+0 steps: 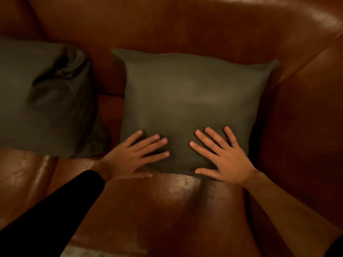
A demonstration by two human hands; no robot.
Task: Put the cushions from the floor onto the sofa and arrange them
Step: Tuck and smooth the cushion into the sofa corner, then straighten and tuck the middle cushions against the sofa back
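Leaning against the backrest of the brown leather sofa (185, 210), a dark green cushion (189, 101) stands on the seat. On the cushion's lower part the left hand (130, 156) and right hand (224, 156) lie flat, fingers spread, grasping nothing. A second green cushion (42, 97), creased, sits to its left, apart from it, also against the backrest.
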